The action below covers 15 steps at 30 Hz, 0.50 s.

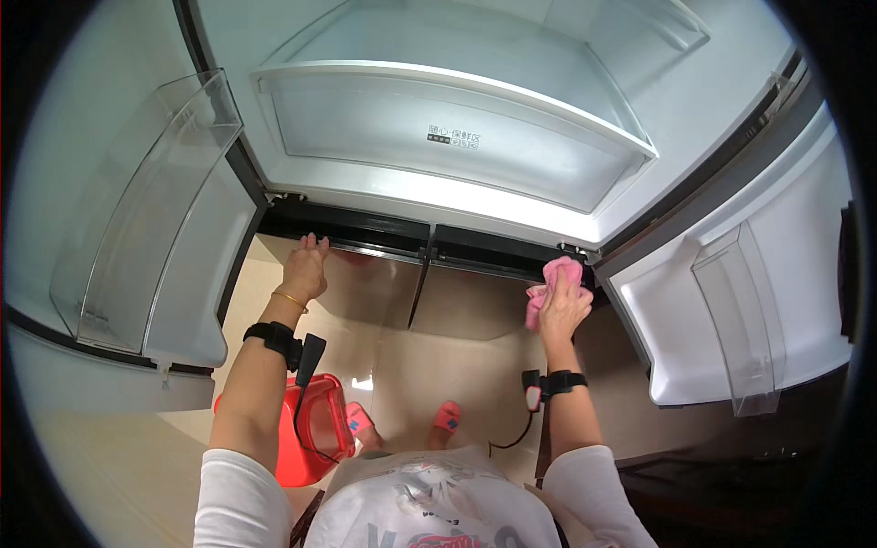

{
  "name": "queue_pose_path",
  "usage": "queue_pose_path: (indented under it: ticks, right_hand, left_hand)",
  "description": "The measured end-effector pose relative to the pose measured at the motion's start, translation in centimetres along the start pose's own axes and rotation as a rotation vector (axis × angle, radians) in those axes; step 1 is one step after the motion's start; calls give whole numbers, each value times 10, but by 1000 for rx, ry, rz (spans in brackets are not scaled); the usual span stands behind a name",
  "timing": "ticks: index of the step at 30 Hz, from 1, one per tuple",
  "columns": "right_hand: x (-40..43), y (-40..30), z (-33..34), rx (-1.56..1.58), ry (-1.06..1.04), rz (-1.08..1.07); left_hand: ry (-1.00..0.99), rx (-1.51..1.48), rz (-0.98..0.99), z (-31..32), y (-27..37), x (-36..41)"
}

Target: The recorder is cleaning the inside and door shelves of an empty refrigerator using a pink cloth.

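Observation:
A pink cloth is bunched under the fingers of my right hand. That hand presses it at the right end of the black top edge of the lower right refrigerator door, close to a hinge. My left hand holds nothing; its fingertips rest on the top edge of the lower left refrigerator door. Both lower doors are closed, with glossy fronts. Above them, the upper compartment stands open, and a clear drawer with a white rim and printed writing sits inside it.
The upper left door and upper right door are swung wide on either side, each with clear plastic door bins. A red plastic bin or bucket stands on the tiled floor by my feet. Dark furniture lies at the lower right.

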State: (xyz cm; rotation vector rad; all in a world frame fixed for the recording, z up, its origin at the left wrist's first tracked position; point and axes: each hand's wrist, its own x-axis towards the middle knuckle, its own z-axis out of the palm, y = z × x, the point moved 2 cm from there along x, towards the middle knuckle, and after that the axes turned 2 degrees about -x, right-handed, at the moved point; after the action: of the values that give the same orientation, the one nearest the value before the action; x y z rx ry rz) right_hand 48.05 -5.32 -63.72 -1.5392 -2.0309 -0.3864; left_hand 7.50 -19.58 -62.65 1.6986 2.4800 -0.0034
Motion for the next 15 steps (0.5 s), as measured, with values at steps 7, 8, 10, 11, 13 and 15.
queue_pose_path:
  ticks: [7,8,10,11,13,15]
  right_hand:
    - [1,-35,2,78,-166,9]
    - [6,-45,2,74,-244,-37]
    - [14,-68,0,53,-385,-88]
    - [19,-81,-5,87,-471,-102]
    - [24,-113,-14,194,-505,-78]
    - [28,-155,-15,174,-601,-165]
  left_hand:
    - [-13,-8,6,-3,-3,-1]
    - [-16,-36,0,-4,-2,-1]
    - [-9,-39,9,-1,-2,-2]
    - [-1,-43,13,0,-2,-2]
    - [-8,-50,28,-5,-1,-3]
    - [-15,-52,47,-4,-2,-3]
